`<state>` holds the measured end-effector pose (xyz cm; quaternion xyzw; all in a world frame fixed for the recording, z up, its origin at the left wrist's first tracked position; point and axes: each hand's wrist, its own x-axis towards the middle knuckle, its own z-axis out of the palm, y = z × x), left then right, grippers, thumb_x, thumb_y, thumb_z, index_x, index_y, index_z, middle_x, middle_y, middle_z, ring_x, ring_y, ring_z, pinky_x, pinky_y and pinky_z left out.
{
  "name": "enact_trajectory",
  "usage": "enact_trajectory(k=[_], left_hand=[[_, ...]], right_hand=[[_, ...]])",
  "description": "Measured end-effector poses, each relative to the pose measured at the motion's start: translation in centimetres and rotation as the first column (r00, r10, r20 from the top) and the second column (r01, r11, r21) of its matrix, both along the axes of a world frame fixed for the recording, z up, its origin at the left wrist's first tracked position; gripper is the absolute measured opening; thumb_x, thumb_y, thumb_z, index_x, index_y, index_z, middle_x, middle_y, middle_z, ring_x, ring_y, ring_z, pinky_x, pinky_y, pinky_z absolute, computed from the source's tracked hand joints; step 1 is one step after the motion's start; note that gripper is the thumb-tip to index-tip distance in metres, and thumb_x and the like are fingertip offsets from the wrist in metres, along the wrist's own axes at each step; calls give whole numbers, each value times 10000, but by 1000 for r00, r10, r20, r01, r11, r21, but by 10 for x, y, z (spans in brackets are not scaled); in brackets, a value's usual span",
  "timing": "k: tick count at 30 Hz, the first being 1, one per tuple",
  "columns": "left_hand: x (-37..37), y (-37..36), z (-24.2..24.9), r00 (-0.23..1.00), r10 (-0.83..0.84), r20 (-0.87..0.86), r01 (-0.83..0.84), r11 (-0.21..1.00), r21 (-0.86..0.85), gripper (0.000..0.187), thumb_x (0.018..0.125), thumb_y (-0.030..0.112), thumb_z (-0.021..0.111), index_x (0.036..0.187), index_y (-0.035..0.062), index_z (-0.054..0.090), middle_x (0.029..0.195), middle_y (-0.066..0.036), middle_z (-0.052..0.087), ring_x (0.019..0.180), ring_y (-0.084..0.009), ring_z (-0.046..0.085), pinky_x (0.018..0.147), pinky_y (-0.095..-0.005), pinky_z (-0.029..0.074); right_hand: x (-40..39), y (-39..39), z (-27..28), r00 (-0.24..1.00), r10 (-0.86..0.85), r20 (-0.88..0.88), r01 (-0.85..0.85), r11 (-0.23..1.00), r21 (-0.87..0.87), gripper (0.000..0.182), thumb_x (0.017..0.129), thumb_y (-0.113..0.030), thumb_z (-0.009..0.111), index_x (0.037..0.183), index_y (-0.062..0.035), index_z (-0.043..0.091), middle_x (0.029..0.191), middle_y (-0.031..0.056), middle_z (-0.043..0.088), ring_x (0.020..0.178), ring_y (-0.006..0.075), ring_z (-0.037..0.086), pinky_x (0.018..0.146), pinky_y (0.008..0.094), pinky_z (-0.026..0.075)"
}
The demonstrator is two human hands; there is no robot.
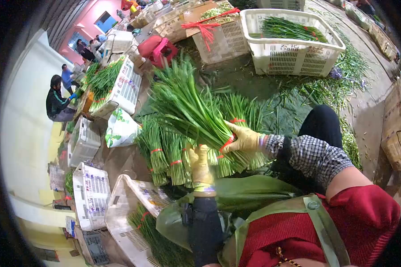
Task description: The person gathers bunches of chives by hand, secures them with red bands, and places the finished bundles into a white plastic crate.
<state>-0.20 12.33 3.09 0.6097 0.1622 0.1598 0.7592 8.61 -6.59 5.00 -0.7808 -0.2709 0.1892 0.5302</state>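
Note:
In the head view, a leafy bunch of green chives (189, 104) leans up and to the left, a red band around its stems. My gloved right hand (244, 138) is wrapped around it at the band. My left hand (200, 164), also in a yellowish glove, is just below and left of the bunch with its fingers curled closed; what they hold, if anything, is hidden. Under and behind both hands, several more red-banded chive bunches (176, 162) stand packed together on the floor.
A white crate (294, 55) with chives stands at the back right, loose leaf scraps (343, 66) around it. Another crate (133, 196) is at lower left. A white-green bag (120, 128) and a red stool (158, 50) lie beyond. People (58, 100) sit at far left.

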Motion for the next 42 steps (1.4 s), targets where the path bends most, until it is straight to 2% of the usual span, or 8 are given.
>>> enact_trajectory(k=[3,9,15,18,22,34,37,42], left_hand=[[-2,-16,33,956,-145,254,203,954,-219,870,832,406,720,1478,140,202,1417,-66,400,1263,-225,429,1037,-391,384],[-3,0,10,987,137,84,-50,758,-650,457,918,278,577,1289,20,506,1239,-118,589,1103,-270,577,979,-429,455],[-7,-23,3,988,126,-86,-152,843,-516,471,931,294,555,1291,-5,500,1244,-130,579,1136,-267,548,1006,-411,407],[-7,-33,-18,999,-16,51,43,818,-573,477,945,319,560,1286,-10,498,1255,-136,567,1132,-257,546,1010,-406,407],[-11,-40,0,999,-33,23,40,788,-614,490,956,337,558,1294,-12,488,1278,-134,560,1148,-263,541,1019,-412,410],[-13,-41,10,999,16,42,12,797,-604,532,875,345,655,1310,74,512,1280,-81,577,1146,-265,552,1014,-464,419],[-12,-42,9,998,5,64,33,812,-583,553,868,370,665,1310,76,511,1276,-80,577,1130,-263,561,1007,-461,428],[-12,-34,-16,995,-103,10,90,812,-576,563,867,395,677,1310,90,511,1267,-75,572,1121,-258,560,984,-449,453]], right_hand=[[-17,3,7,949,48,313,-41,999,-29,1127,670,-274,829,1510,-66,106,1126,257,608,1051,375,599,902,402,475],[-37,16,-4,923,192,334,-147,977,-156,1128,711,-426,804,1497,-18,105,1132,293,565,1039,424,575,903,424,466],[-17,36,0,936,-50,348,17,995,99,1187,711,-513,793,1480,51,85,1395,326,378,1314,395,397,1093,371,335],[-15,39,3,937,-157,312,150,988,46,1226,690,-551,787,1461,92,84,1406,355,346,1335,402,369,1104,371,321],[-6,28,5,969,-177,171,169,984,63,902,838,-342,672,1482,26,159,1403,307,403,1272,354,465,1067,354,358],[13,30,-21,989,-63,-131,104,937,334,722,886,-279,624,1478,-64,272,1303,169,568,1195,267,533,1024,332,389],[5,22,2,970,-157,-188,184,973,139,767,859,-326,656,1479,-78,278,1322,178,550,1212,280,521,1033,327,383],[-3,24,14,960,-179,214,184,983,-1,1140,719,-451,797,1465,74,114,1296,348,482,1201,403,513,1035,387,393]])
